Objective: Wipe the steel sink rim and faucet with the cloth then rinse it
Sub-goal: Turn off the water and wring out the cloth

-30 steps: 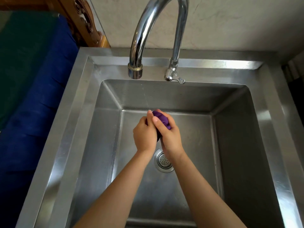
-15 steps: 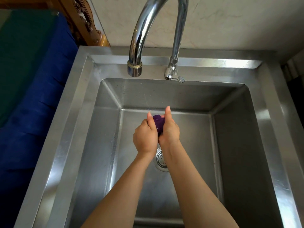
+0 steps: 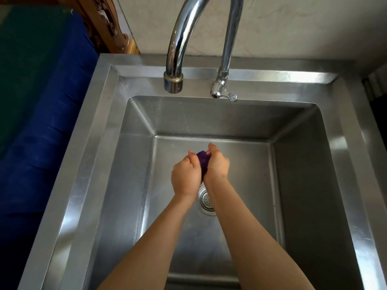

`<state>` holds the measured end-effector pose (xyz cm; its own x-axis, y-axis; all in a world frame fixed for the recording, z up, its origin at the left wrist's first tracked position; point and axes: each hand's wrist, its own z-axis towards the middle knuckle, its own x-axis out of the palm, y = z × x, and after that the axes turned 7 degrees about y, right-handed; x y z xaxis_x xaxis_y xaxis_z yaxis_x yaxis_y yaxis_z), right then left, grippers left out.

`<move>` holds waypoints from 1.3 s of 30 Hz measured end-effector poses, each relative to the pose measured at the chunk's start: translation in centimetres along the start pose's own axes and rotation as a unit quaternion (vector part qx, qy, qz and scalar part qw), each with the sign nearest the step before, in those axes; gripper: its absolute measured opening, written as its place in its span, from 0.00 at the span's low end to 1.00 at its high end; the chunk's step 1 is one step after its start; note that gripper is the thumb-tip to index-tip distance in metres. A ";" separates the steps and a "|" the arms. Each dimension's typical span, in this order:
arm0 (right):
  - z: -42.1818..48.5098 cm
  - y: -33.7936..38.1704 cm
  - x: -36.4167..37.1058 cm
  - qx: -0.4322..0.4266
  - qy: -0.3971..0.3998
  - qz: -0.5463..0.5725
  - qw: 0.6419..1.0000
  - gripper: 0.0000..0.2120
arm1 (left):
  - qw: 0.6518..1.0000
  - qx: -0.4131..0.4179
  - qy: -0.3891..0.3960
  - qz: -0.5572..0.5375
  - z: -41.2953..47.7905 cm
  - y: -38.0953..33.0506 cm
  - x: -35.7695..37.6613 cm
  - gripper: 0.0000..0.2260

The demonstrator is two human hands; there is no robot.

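Since half a second ago, both hands have curled tighter around the small purple cloth (image 3: 202,162). The left hand (image 3: 185,178) and right hand (image 3: 216,165) grip it over the round steel drain strainer (image 3: 206,203). Twisting in opposite directions would probably wring it best, held low in the steel sink (image 3: 134,168).

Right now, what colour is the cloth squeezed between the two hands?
Dark purple; the cloth shows in the head view, bunched between both hands.

so that's one steel sink (image 3: 88,185), one faucet (image 3: 178,38), one drain strainer (image 3: 206,203), one purple cloth (image 3: 202,162), two hands: left hand (image 3: 185,178), right hand (image 3: 216,166).
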<state>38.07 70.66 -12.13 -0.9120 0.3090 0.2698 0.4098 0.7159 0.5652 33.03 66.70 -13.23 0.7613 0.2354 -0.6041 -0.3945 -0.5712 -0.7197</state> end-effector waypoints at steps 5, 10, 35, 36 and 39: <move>1.1 1.0 -2.9 -0.130 0.218 -0.328 0.910 0.09 | 0.999 0.036 0.027 0.026 1.4 1.5 -1.9 0.22; 0.5 4.1 -3.6 -0.010 0.369 -0.442 0.818 0.09 | 0.996 0.041 0.075 -0.031 1.7 1.1 -2.8 0.19; 0.3 -1.3 -1.3 -0.423 0.085 -0.619 0.656 0.30 | 0.952 -0.172 0.025 -0.252 1.7 0.5 -1.0 0.19; 0.4 -1.2 -1.2 -0.436 0.084 -0.620 0.647 0.30 | 0.944 -0.191 0.030 -0.268 1.9 0.6 -0.9 0.18; 0.8 -0.6 -0.8 -0.490 0.052 -0.612 0.619 0.27 | 0.923 -0.223 0.038 -0.312 2.3 -0.3 -1.0 0.18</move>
<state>38.54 70.44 -13.28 -0.5657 -0.1681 -0.8073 -0.7248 -0.3654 0.5840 31.20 68.45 -13.23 0.8091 0.5820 -0.0811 0.3718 -0.6139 -0.6964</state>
